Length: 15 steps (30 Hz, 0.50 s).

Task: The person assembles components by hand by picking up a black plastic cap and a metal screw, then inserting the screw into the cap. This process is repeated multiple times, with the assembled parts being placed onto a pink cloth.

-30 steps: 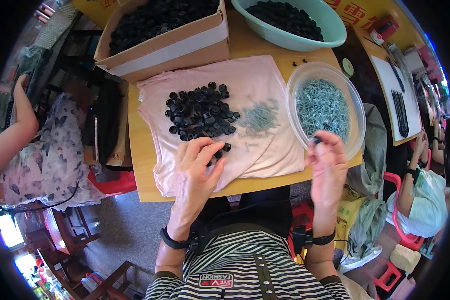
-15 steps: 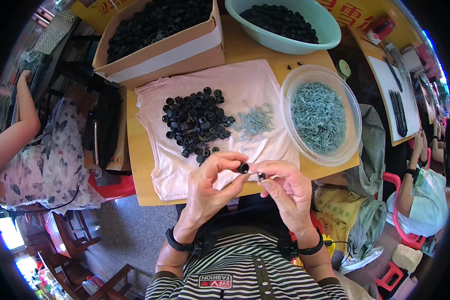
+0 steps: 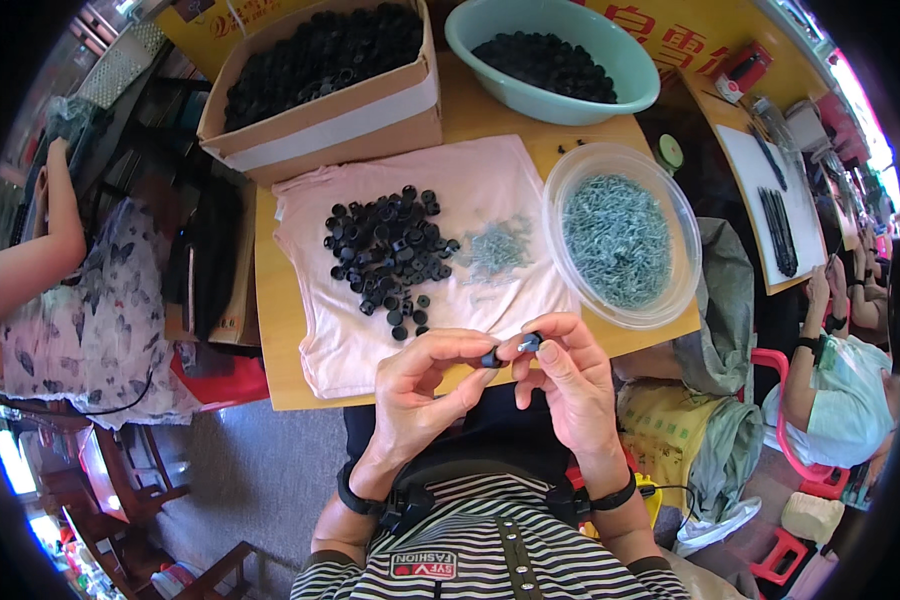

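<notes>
A workroom with a grey floor (image 3: 230, 470) surrounded a wooden table (image 3: 282, 340), and other people sat to the left and right. A pink cloth (image 3: 350, 350) covered much of the table. On it lay a heap of black caps (image 3: 385, 245), and just right of them, a small heap of screws (image 3: 497, 248). Beyond the cloth stood a cardboard box (image 3: 370, 148) and a pale green basin (image 3: 515, 98), each holding black parts. A round clear tub (image 3: 682, 250) full of screws stood at the right, overlapping the cloth.

The left hand (image 3: 413, 385) pinched one cap (image 3: 490, 357) between thumb and fingers, almost closed. The right hand (image 3: 575, 400) likewise gripped a small black piece (image 3: 531, 342) with a shiny tip, thumb against forefinger, the other fingers curled loosely. Both parts were held near each other above the table's front edge; whether they touched could not be told.
</notes>
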Motion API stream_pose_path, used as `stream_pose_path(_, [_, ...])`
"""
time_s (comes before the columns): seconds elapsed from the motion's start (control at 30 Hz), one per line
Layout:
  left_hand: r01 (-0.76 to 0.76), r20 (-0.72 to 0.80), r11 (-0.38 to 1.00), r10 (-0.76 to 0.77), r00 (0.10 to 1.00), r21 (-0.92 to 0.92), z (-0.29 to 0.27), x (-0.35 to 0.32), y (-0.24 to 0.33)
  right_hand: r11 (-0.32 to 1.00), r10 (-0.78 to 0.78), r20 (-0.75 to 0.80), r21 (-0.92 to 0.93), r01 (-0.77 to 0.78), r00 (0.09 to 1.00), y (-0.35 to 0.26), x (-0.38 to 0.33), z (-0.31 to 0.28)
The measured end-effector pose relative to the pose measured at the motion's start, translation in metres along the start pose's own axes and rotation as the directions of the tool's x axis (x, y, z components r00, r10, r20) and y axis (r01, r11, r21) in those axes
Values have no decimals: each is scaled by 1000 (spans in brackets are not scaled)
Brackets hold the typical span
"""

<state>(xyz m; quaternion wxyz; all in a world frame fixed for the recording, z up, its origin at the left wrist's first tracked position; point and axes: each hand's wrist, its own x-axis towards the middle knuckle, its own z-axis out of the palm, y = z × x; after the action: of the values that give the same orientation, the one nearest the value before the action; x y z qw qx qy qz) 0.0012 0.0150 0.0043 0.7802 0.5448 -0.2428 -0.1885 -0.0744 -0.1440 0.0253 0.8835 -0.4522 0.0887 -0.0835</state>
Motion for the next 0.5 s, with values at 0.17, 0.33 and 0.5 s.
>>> stream_pose_path(0.17, [-8, -26, 998, 7, 1000, -58, 7, -1, -3, 967, 89, -36, 243, -77, 995, 3, 1, -14])
stream_pose_path(0.33, [-5, -53, 996, 1, 999, -86, 14, 3, 0, 905, 127, -23, 412, -106, 992, -5, 1, -21])
stream_pose_path(0.5, [101, -55, 968, -116, 992, -228, 13, 5, -2, 918, 112, -45, 388, -86, 993, -14, 0, -21])
